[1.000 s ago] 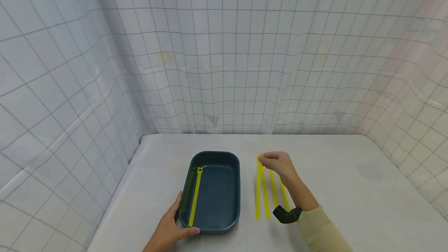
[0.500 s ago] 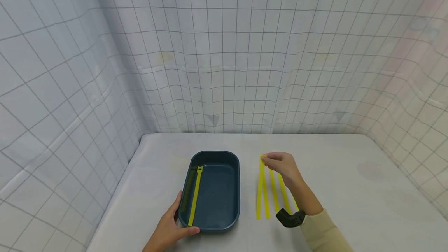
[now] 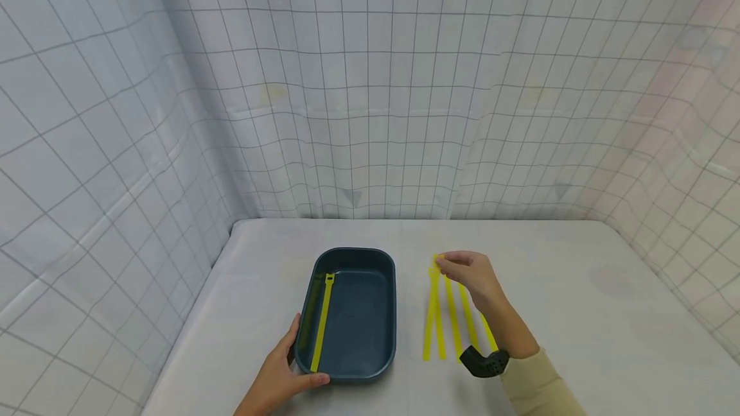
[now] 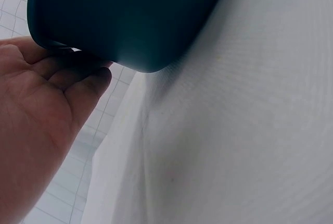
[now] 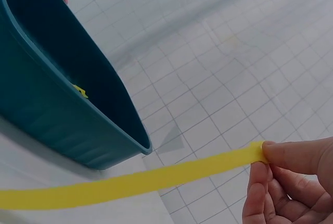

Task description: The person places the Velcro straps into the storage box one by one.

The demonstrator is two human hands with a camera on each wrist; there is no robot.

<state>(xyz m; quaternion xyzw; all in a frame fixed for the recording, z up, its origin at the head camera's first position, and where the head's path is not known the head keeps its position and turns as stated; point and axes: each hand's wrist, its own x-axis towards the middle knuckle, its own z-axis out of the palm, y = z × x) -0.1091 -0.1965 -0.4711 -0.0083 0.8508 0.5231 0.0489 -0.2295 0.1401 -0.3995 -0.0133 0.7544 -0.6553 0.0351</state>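
My left hand [image 3: 280, 371] grips the near left corner of a dark teal plastic tub [image 3: 358, 313], thumb at the near rim and fingers along the side. The left wrist view shows those fingers [image 4: 83, 86] against the tub wall. A yellow cable tie [image 3: 322, 323] with a slotted head lies along the left side inside the tub. To the right of the tub, my right hand [image 3: 471, 275] pinches the far end of another flat yellow cable tie [image 5: 156, 179] between thumb and fingertips. Its strap slopes down away from the hand.
Several more yellow cable ties [image 3: 453, 320] lie fanned out on the white tabletop [image 3: 578, 313], partly under my right hand and wrist. A black wrist device [image 3: 484, 362] sits over the near ends. White grid-patterned curtains [image 3: 370, 114] close in the back and sides.
My right hand has drifted slightly right with the pinched end of the cable tie, uncovering more of the ties on the table. My left hand and the tub stay put.
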